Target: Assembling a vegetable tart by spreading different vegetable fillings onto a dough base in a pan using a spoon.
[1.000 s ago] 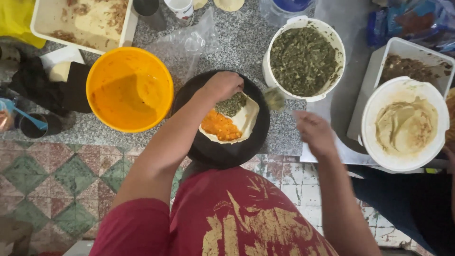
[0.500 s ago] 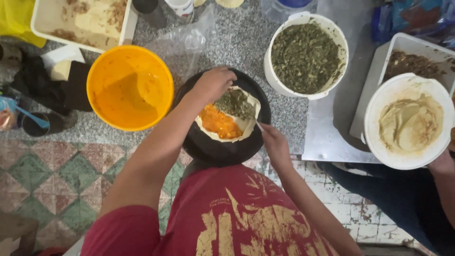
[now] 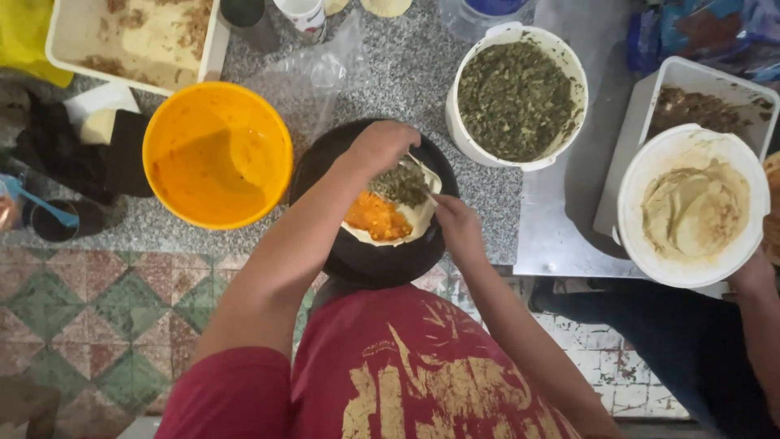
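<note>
A black round plate (image 3: 366,256) sits on the speckled counter in front of me. On it lies a pale flatbread (image 3: 398,236) with an orange filling (image 3: 375,215) and a chopped green filling (image 3: 400,185). My left hand (image 3: 382,146) reaches over the flatbread's far edge, fingers curled down onto it beside the green filling. At the flatbread's right edge, my right hand (image 3: 455,226) pinches the rim with its fingertips. My red shirt fills the bottom of the view.
An orange bowl (image 3: 215,154) stands left of the plate. A white bucket of green filling (image 3: 516,93) is at the back right, and a white bowl of pale paste (image 3: 695,207) at the far right. Another person's hand (image 3: 751,272) holds that bowl. White trays stand at both back corners.
My right hand has come in from the right side of the counter to the flatbread's right edge. My left hand has stayed at the far edge.
</note>
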